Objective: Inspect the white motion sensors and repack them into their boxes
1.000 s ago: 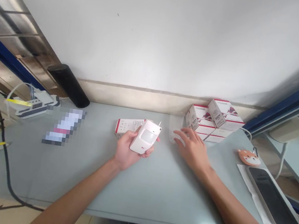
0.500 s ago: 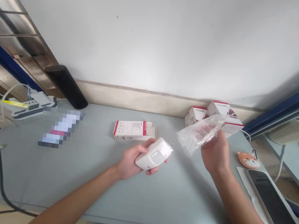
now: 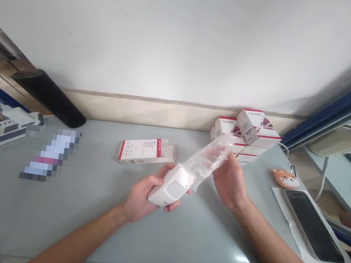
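Observation:
A white motion detector [image 3: 172, 188] lies tilted in my left hand [image 3: 144, 197], whose fingers wrap around its sides. My right hand [image 3: 230, 179] grips a clear plastic bag [image 3: 209, 160] by its far end. The bag's near end meets the upper right corner of the detector; whether that corner is inside the bag I cannot tell. Just behind my left hand lies a white and red carton [image 3: 141, 150] on its side, its right end open.
Several red and white boxes [image 3: 258, 130] are stacked by the wall. To the right are a dog-face case [image 3: 285, 178] and a phone [image 3: 313, 224] on white paper. At left stand a black cylinder [image 3: 55, 100], a power strip [image 3: 12, 129] and a pixelated phone-like object [image 3: 52, 152] on the grey table [image 3: 91, 207].
My right hand has brought the plastic bag left and down, so its near end now meets the detector. The detector stays in my left hand. The whole view has shifted slightly.

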The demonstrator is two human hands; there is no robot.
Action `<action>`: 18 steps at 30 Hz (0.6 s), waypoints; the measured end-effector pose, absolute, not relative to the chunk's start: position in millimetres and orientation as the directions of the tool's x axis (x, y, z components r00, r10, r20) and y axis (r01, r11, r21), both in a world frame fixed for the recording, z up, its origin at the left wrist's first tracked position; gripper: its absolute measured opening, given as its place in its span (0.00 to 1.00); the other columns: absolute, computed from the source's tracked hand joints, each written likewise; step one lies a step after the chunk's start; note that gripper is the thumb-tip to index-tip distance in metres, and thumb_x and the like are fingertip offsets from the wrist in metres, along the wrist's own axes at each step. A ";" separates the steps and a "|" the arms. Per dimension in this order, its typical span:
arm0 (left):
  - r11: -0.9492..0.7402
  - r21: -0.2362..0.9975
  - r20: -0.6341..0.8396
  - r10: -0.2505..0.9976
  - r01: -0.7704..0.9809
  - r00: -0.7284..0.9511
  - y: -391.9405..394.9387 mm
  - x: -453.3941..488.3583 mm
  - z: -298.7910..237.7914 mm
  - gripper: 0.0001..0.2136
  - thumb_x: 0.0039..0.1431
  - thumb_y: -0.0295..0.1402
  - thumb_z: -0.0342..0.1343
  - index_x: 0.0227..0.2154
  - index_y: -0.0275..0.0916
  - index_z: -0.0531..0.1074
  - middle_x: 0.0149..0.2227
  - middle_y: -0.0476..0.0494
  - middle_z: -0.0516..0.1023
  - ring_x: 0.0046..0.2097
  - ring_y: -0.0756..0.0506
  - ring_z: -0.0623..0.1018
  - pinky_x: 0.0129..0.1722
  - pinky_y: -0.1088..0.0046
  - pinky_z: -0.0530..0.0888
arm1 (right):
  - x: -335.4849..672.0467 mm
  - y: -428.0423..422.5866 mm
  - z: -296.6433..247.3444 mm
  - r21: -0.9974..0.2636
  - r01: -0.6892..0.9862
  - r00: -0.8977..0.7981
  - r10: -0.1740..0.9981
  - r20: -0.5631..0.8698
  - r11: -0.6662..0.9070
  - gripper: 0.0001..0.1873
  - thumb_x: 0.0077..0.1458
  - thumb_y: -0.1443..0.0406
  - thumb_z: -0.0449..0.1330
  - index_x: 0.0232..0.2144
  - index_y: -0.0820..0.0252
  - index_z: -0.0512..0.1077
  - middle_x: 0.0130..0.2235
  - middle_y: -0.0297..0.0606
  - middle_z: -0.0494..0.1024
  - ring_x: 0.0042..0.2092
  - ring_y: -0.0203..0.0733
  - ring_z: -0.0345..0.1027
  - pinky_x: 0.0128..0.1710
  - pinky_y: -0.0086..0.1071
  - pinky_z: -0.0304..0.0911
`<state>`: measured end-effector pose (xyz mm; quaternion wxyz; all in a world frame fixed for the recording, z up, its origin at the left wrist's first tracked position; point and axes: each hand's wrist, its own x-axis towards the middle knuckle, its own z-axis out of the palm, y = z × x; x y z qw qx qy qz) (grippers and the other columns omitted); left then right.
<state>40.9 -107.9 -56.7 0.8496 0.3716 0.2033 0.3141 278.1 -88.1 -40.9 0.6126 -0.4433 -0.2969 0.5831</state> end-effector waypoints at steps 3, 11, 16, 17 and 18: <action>0.521 0.763 -0.114 0.692 -0.383 0.713 -108.1 40.2 -57.9 0.26 0.65 0.40 0.49 0.64 0.42 0.60 0.49 0.33 0.81 0.31 0.44 0.75 0.36 0.63 0.64 | 274.6 -90.4 -39.7 -0.896 -0.431 0.099 0.981 -0.167 -0.109 0.16 0.67 0.49 0.57 0.35 0.52 0.73 0.42 0.37 0.80 0.42 0.46 0.74 0.45 0.38 0.71; 0.496 0.812 -0.133 0.671 -0.308 0.730 -106.2 38.3 -58.7 0.27 0.66 0.40 0.49 0.67 0.42 0.58 0.48 0.33 0.81 0.31 0.44 0.75 0.35 0.64 0.62 | 279.9 -90.1 -31.5 -0.868 -0.478 0.061 0.981 -0.183 -0.132 0.14 0.68 0.53 0.55 0.34 0.51 0.73 0.40 0.37 0.77 0.41 0.45 0.72 0.42 0.38 0.70; 0.503 0.820 -0.164 0.663 -0.273 0.731 -106.3 38.3 -57.7 0.25 0.67 0.39 0.48 0.65 0.40 0.62 0.48 0.33 0.80 0.31 0.45 0.74 0.35 0.65 0.64 | 277.7 -92.0 -30.2 -0.894 -0.411 -0.028 0.983 -0.184 -0.179 0.18 0.68 0.48 0.55 0.34 0.51 0.73 0.40 0.38 0.79 0.40 0.48 0.73 0.42 0.40 0.71; 0.506 0.819 -0.167 0.662 -0.270 0.731 -106.4 38.3 -57.2 0.24 0.67 0.39 0.48 0.64 0.40 0.63 0.48 0.33 0.80 0.31 0.45 0.74 0.35 0.65 0.65 | 277.3 -92.0 -30.7 -0.893 -0.411 -0.043 0.983 -0.181 -0.183 0.20 0.68 0.45 0.54 0.36 0.51 0.74 0.42 0.39 0.80 0.42 0.49 0.74 0.43 0.41 0.71; 0.507 0.818 -0.169 0.664 -0.273 0.728 -106.3 38.3 -56.4 0.24 0.67 0.39 0.48 0.63 0.39 0.63 0.48 0.32 0.80 0.31 0.45 0.75 0.34 0.65 0.65 | 277.0 -91.9 -31.6 -0.890 -0.415 -0.060 0.982 -0.177 -0.186 0.23 0.69 0.42 0.52 0.40 0.50 0.76 0.45 0.40 0.81 0.45 0.50 0.75 0.45 0.43 0.72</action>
